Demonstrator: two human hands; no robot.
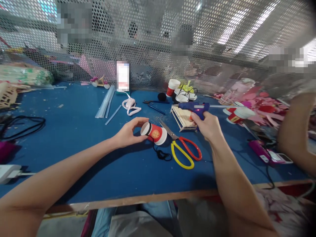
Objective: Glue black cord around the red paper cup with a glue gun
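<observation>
My left hand (pixel 129 132) grips a small red paper cup (pixel 155 133) lying on its side, its bottom end turned toward the hand. A thin black cord (pixel 161 153) hangs from the cup and curls on the blue table (pixel 74 144). My right hand (pixel 208 126) is closed on the handle of a blue glue gun (pixel 195 107), whose nozzle points left above a small rack of wooden sticks (pixel 182 118). Scissors with one red and one yellow handle (pixel 184 149) lie between my two hands.
Clear glue sticks (pixel 105 102) and white ribbon (pixel 130 106) lie farther back. More red cups (pixel 172 87) and pink craft pieces (pixel 254 102) crowd the right rear. A perforated metal screen (pixel 158 42) closes the back. Another person's arm (pixel 295 131) enters at right, near a phone (pixel 270 155).
</observation>
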